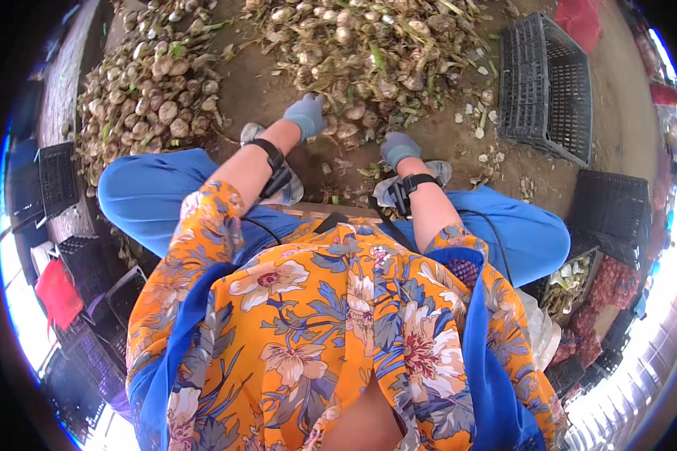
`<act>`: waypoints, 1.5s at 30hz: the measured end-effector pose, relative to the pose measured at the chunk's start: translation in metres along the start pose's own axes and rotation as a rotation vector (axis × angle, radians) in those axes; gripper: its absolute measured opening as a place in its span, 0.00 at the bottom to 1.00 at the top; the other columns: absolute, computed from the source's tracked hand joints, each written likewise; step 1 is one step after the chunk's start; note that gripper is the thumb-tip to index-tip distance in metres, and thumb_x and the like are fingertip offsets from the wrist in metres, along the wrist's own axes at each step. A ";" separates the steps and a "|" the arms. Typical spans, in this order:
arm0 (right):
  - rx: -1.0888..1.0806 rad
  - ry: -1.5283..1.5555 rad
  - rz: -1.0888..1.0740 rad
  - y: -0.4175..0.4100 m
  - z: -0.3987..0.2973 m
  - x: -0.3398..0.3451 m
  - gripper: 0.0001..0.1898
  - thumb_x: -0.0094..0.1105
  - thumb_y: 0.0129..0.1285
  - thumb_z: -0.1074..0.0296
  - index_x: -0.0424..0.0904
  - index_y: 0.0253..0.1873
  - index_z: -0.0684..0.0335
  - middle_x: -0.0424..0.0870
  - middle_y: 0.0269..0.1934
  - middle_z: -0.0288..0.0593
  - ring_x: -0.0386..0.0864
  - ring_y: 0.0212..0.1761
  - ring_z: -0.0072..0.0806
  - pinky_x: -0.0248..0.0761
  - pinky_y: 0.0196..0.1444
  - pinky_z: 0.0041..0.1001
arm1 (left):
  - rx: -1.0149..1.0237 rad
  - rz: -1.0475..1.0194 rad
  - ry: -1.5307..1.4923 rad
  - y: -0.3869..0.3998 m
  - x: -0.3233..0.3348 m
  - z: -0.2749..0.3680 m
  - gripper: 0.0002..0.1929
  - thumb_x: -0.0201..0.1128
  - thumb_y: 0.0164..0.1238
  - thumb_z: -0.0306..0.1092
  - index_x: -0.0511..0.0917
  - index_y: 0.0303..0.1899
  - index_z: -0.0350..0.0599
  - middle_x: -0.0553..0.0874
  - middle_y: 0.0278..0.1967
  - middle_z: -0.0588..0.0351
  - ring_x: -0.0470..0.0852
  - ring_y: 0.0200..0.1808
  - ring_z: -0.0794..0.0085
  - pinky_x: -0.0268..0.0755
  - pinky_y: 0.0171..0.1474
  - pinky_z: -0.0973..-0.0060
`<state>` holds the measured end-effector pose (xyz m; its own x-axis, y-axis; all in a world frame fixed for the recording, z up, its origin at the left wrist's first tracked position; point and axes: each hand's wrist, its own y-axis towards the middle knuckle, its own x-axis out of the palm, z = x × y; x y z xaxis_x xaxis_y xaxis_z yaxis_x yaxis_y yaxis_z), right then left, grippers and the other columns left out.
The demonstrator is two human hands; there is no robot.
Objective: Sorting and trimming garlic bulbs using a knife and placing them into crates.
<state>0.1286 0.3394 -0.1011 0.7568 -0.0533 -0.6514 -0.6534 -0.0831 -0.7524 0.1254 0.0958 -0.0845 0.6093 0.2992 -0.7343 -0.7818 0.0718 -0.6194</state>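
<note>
Both my hands wear light blue-grey gloves, with black straps and devices on the wrists. My left hand (308,115) reaches over my left shoe to the near edge of a large heap of garlic bulbs (366,56) with dry stalks; its fingers touch or nearly touch the bulbs. At the same heap's near right edge is my right hand (400,149), its fingers curled downward. Whether either hand grips a bulb cannot be seen. Several purplish bulbs (347,131) lie between the two hands.
A second garlic heap (152,107) lies to the left. An upright black plastic crate (522,84) stands at the right, with another crate (610,211) below it. Loose peels and stalk bits (479,132) litter the floor. Red mesh sacks (615,282) lie at far right.
</note>
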 end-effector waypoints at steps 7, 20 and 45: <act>-0.235 -0.007 0.394 0.010 -0.027 -0.002 0.28 0.57 0.60 0.63 0.65 0.66 0.49 0.67 0.66 0.47 0.76 0.56 0.47 0.73 0.55 0.42 | -0.202 -0.020 -0.068 0.007 0.014 0.007 0.34 0.65 0.57 0.44 0.65 0.65 0.47 0.69 0.61 0.37 0.76 0.58 0.44 0.73 0.57 0.57; -0.354 -0.165 0.357 0.000 -0.022 0.008 0.19 0.62 0.53 0.65 0.75 0.51 0.56 0.72 0.57 0.52 0.76 0.56 0.49 0.74 0.53 0.42 | -0.159 -0.097 0.175 -0.007 0.010 0.010 0.27 0.68 0.52 0.43 0.75 0.55 0.43 0.81 0.53 0.46 0.81 0.54 0.54 0.76 0.54 0.61; -0.216 -0.017 0.334 0.034 -0.041 -0.118 0.39 0.67 0.49 0.52 0.63 0.70 0.39 0.64 0.67 0.56 0.70 0.64 0.50 0.66 0.65 0.44 | 0.086 -0.133 0.269 -0.093 -0.185 0.010 0.31 0.67 0.49 0.51 0.75 0.52 0.39 0.85 0.40 0.43 0.84 0.44 0.53 0.75 0.49 0.61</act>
<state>0.0181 0.3017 -0.0456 0.5013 -0.0968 -0.8598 -0.8444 -0.2714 -0.4618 0.0840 0.0435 0.1115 0.7113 0.0196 -0.7026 -0.6940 0.1773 -0.6977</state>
